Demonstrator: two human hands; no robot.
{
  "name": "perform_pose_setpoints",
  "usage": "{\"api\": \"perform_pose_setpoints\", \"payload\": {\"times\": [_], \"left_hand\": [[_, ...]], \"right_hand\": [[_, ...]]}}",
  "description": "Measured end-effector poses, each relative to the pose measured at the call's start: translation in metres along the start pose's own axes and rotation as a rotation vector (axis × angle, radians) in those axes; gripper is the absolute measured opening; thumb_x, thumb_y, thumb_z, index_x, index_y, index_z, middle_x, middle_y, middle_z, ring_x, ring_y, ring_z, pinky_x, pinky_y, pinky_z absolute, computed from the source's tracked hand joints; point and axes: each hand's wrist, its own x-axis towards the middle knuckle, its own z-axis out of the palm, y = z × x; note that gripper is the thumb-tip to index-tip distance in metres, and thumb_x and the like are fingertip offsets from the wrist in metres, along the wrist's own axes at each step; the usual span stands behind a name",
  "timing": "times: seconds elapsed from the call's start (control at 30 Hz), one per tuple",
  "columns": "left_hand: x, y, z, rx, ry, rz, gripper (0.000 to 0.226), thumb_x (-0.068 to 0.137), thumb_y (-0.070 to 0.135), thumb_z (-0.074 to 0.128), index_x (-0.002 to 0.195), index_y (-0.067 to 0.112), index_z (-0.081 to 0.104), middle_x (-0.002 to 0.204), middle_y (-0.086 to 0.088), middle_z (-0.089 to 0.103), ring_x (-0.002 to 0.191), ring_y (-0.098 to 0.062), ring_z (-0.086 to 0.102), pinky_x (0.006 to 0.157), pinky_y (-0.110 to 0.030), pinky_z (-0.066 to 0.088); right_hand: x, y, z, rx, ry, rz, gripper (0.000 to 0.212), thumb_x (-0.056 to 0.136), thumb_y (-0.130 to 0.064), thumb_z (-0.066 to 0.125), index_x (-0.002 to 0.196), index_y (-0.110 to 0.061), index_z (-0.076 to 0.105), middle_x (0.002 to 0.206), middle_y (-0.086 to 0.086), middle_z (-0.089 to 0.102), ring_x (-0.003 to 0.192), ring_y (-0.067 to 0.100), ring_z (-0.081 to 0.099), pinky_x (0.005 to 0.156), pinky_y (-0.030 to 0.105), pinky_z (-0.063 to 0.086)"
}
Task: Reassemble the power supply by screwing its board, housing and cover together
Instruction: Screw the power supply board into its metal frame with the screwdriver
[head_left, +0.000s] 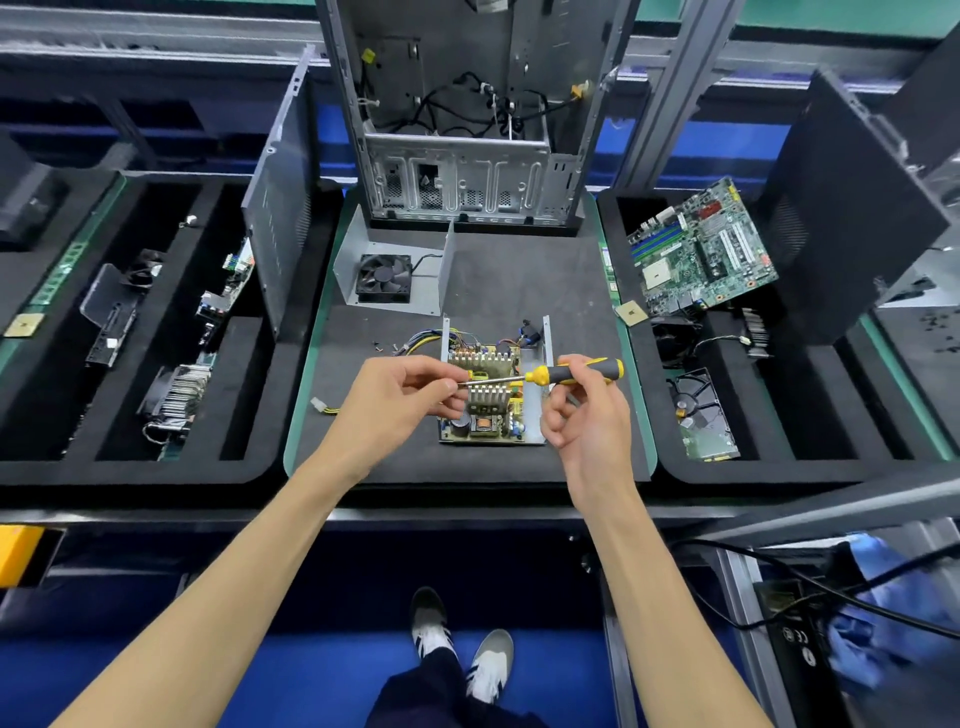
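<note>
At frame centre the board (488, 400) sits in its housing (535, 364); the cover (395, 270) lies apart above. Right hand (582, 410) grip clamps the screwdriver (566, 373); left hand (400, 395) fingers pinch at its tip.

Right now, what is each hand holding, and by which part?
The right hand grips the screwdriver by its yellow and grey handle. The left hand pinches at the tip of its shaft; whether a screw is there cannot be told.

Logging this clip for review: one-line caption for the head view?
Right hand holds a yellow-handled screwdriver level over the power supply board; left hand pinches at its tip.
</note>
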Motion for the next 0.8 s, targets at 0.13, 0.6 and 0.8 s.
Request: {"api": "perform_pose_setpoints", "payload": {"times": [0.13,0.6,0.8], "left_hand": [[-0.009,-0.008,0.007,0.191,0.007,0.089,0.019,0.091,0.0,0.069,0.094,0.017,0.078,0.083,-0.001,0.078,0.076,-0.018,0.076,0.079,-0.029,0.061],[-0.022,-0.01,0.009,0.097,0.088,0.102,0.017,0.09,0.0,0.07,0.098,0.014,0.077,0.086,-0.002,0.078,0.082,-0.018,0.076,0.079,-0.026,0.061],[-0.026,-0.01,0.008,0.083,0.092,0.105,0.015,0.089,0.0,0.07,0.1,0.01,0.076,0.088,-0.002,0.078,0.082,-0.017,0.076,0.078,-0.024,0.06]], "right_hand": [[-0.005,0.002,-0.006,-0.04,0.006,-0.009,0.008,0.102,-0.019,0.056,0.098,-0.014,0.058,0.057,-0.001,0.046,0.045,0.01,0.04,0.037,0.021,0.029],[-0.019,0.013,-0.005,0.072,-0.003,0.101,0.016,0.104,-0.024,0.055,0.097,-0.011,0.062,0.061,0.0,0.048,0.048,0.012,0.039,0.037,0.022,0.03],[-0.019,0.018,-0.002,0.097,0.006,0.12,0.017,0.105,-0.024,0.053,0.099,-0.01,0.061,0.061,0.0,0.044,0.047,0.012,0.037,0.037,0.022,0.027]]}}
